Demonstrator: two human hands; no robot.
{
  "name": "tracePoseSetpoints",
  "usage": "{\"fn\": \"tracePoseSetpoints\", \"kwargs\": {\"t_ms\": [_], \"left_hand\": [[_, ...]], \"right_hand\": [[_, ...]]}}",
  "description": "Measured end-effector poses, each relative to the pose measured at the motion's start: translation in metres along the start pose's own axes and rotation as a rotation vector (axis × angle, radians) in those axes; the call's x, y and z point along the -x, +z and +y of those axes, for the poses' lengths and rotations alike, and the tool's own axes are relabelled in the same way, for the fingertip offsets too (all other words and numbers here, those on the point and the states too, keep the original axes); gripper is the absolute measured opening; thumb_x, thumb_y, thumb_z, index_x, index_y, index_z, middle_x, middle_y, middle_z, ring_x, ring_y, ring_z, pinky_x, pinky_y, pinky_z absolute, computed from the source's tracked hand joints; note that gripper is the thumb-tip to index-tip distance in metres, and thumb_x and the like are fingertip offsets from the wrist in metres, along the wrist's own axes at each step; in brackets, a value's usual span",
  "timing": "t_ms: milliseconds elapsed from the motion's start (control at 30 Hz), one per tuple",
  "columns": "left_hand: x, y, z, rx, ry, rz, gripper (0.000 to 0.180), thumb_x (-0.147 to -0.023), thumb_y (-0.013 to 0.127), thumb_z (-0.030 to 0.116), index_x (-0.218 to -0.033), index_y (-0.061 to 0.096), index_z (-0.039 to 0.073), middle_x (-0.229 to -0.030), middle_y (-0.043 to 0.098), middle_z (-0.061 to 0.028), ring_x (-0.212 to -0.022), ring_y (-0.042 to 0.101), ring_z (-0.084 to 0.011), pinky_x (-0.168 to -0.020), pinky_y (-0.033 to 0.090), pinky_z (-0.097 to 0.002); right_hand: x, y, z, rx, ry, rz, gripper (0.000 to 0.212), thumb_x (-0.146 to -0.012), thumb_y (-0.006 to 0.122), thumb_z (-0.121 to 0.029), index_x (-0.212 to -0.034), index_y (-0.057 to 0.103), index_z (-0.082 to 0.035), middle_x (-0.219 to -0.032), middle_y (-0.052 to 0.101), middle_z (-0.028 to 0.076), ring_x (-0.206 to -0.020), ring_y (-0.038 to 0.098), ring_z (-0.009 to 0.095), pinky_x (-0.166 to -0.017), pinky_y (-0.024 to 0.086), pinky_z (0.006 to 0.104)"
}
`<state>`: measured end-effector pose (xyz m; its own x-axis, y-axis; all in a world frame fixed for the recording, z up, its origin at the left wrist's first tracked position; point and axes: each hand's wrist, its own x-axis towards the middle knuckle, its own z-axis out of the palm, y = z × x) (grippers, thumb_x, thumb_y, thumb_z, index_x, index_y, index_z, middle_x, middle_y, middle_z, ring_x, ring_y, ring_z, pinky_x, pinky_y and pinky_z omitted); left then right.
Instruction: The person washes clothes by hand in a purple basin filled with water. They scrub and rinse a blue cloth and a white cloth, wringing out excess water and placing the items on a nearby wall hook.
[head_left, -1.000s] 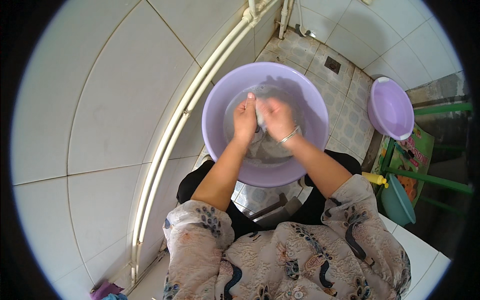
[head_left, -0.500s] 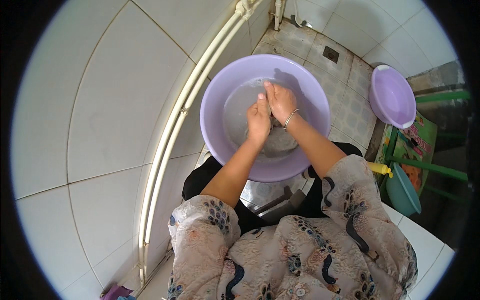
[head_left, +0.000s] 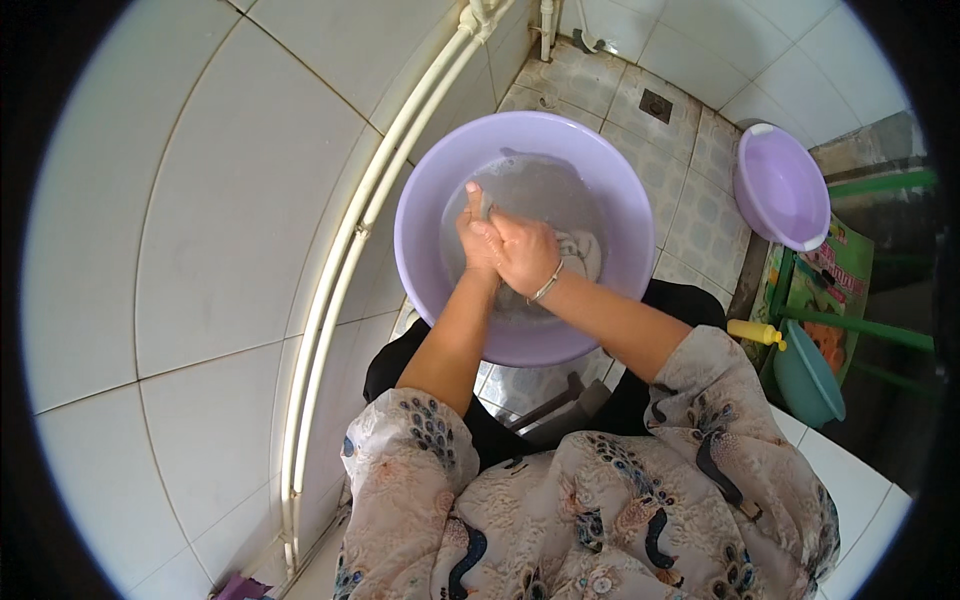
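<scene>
A large purple basin (head_left: 421, 215) holds cloudy grey water (head_left: 545, 190). Over the water my two hands are pressed together, left of the basin's middle. My left hand (head_left: 478, 243) is closed, its thumb sticking up. Against it sits my right hand (head_left: 525, 252), a bangle round the wrist, its fingers wrapped over the left palm. A pale scrap of wet cloth shows between them. The rest of the light-coloured cloth (head_left: 580, 252) lies bunched in the water beside and beneath my right wrist; its kind cannot be made out.
White pipes (head_left: 361, 232) run along the tiled wall at left. On the right stand a smaller purple basin (head_left: 780, 185), a yellow bottle (head_left: 755, 332), a teal basin (head_left: 808, 380) and a green-framed rack (head_left: 860, 335). A floor drain (head_left: 655, 106) lies beyond the large basin.
Both hands have shifted left and slightly nearer me. My right hand has turned over and closed against the left. More of the bunched cloth shows beside my right wrist.
</scene>
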<state>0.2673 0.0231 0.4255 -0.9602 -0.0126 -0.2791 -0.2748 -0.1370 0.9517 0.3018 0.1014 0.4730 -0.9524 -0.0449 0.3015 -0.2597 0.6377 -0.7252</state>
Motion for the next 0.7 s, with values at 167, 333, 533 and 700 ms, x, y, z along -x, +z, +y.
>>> {"fn": "tracePoseSetpoints", "kwargs": {"t_ms": [167,333,533,700], "left_hand": [[0.026,0.031,0.021,-0.009,-0.229,0.029,0.055,-0.092,0.039,0.049,-0.091,0.057,-0.003,-0.08,0.058,-0.0093,-0.065,0.052,-0.0163,-0.055,0.044,-0.0308],[-0.016,0.009,-0.006,0.122,-0.207,0.019,0.049,-0.087,0.052,0.042,-0.094,0.058,-0.007,-0.083,0.06,-0.0108,-0.069,0.054,-0.0165,-0.061,0.045,-0.0301],[-0.042,-0.029,-0.068,-0.496,-0.276,0.03,0.028,-0.08,0.06,0.021,-0.077,0.063,-0.006,-0.074,0.063,-0.0091,-0.068,0.057,-0.0192,-0.063,0.045,-0.0322],[-0.035,-0.003,-0.025,-0.005,-0.205,0.094,0.03,-0.088,0.054,0.024,-0.09,0.062,-0.005,-0.076,0.062,-0.0094,-0.069,0.058,-0.02,-0.065,0.046,-0.0326]], "right_hand": [[-0.044,-0.035,0.041,-0.372,0.73,-0.316,0.038,-0.089,0.05,-0.036,-0.077,0.062,-0.002,-0.063,0.06,0.015,-0.064,0.061,0.029,-0.062,0.047,0.0388],[-0.032,0.013,0.111,-0.727,0.781,-0.032,0.043,-0.085,0.055,-0.04,-0.08,0.063,0.002,-0.07,0.061,0.014,-0.071,0.061,0.023,-0.066,0.047,0.0332],[-0.015,0.034,0.162,0.146,0.704,-0.496,0.045,-0.075,0.064,-0.04,-0.091,0.063,0.002,-0.086,0.064,0.015,-0.077,0.06,0.026,-0.073,0.046,0.0351],[-0.032,0.02,0.144,-0.604,0.826,-0.187,0.037,-0.082,0.061,-0.033,-0.089,0.063,0.004,-0.084,0.063,0.009,-0.077,0.058,0.018,-0.072,0.046,0.0323]]}}
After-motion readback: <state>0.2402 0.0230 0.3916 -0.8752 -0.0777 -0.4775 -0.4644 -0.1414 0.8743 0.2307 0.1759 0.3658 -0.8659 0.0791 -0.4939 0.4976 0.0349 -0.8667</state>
